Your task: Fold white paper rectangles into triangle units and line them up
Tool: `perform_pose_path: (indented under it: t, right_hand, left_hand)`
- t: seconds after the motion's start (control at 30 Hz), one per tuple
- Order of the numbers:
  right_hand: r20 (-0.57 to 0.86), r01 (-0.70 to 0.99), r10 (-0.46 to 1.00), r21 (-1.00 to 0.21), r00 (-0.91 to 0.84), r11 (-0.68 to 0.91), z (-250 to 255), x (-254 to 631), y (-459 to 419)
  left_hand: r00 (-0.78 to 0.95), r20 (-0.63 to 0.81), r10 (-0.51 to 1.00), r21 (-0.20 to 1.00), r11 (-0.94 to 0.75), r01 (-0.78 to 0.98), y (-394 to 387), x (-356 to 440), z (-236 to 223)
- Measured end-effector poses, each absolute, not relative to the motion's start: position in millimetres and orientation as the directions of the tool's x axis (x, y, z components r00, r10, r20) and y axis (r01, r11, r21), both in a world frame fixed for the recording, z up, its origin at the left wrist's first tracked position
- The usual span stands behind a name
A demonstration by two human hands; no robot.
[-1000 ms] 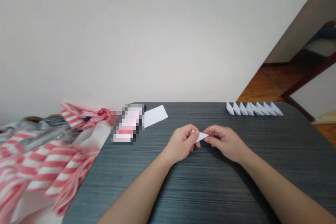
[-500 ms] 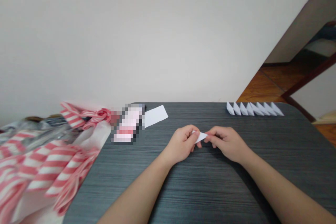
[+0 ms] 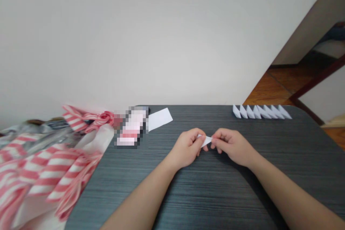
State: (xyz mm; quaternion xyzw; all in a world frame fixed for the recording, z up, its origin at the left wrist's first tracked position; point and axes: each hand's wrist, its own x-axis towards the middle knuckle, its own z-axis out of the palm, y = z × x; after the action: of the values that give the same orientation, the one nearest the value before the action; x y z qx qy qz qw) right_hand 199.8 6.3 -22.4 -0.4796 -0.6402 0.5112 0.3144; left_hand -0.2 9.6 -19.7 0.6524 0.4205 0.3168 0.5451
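Note:
A small folded white paper piece is pinched between both hands just above the dark grey table. My left hand grips its left end with curled fingers. My right hand pinches its right end with thumb and fingertips. Most of the paper is hidden by the fingers. A row of several folded white paper triangles stands at the far right of the table. A flat white paper slip lies at the far edge, left of the hands.
A red-and-white striped plastic bag lies over the table's left edge. A blurred pink object sits beside the paper slip. A white wall rises behind the table. A wooden floor shows at the right.
My right hand has slid slightly left along the paper, so less of the white piece shows between the hands. My left hand has stayed in place.

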Motion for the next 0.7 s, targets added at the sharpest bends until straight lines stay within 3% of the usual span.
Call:
perform_pose_path:
  t: [0.2, 0.7]
  right_hand:
    - [-0.089, 0.24, 0.936, -0.971, -0.339, -0.006, -21.7, 199.6, 6.2]
    - [-0.104, 0.297, 0.929, -0.955, -0.355, 0.006, -20.4, 202.3, 7.6]
  left_hand:
    - [0.435, -0.033, 0.9, 0.984, -0.048, 0.174, 9.9, -0.5, -20.9]
    - [0.442, -0.042, 0.896, 0.969, -0.072, 0.238, 9.3, -1.9, -18.2]
